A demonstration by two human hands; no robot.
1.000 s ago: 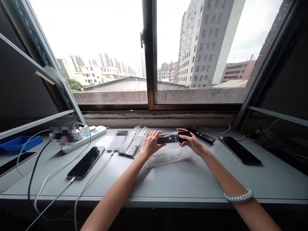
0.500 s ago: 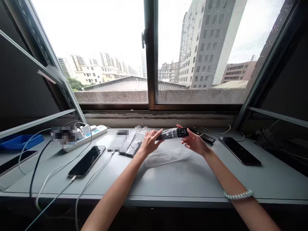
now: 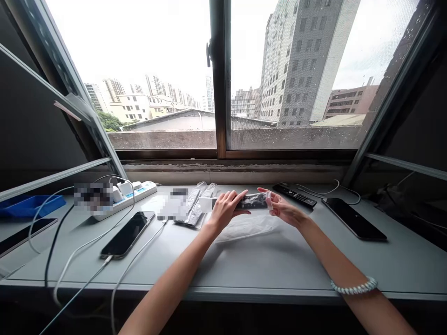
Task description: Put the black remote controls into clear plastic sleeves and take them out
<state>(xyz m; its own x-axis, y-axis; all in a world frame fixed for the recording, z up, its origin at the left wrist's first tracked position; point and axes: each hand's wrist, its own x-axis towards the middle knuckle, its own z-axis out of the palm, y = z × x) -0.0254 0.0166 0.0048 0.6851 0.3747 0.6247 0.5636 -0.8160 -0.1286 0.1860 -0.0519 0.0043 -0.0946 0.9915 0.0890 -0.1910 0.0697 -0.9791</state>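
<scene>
Both my hands hold a small black remote (image 3: 254, 201) wrapped in a clear plastic bag, just above the grey table (image 3: 265, 260). My left hand (image 3: 225, 211) grips its left end with curled fingers. My right hand (image 3: 283, 209) pinches the right end, where the bag's edge shows. A second clear plastic bag (image 3: 246, 227) lies flat on the table right below my hands.
Another black remote (image 3: 295, 195) and a dark phone (image 3: 354, 224) lie to the right. A phone on a cable (image 3: 127, 234), a white power strip (image 3: 120, 197), bagged items (image 3: 195, 209) and a blue tray (image 3: 28, 204) are at the left. The window stands behind.
The remote's bare right end, showing before, is now inside the clear bag. My hands have come closer together around it and the remote has dropped slightly.
</scene>
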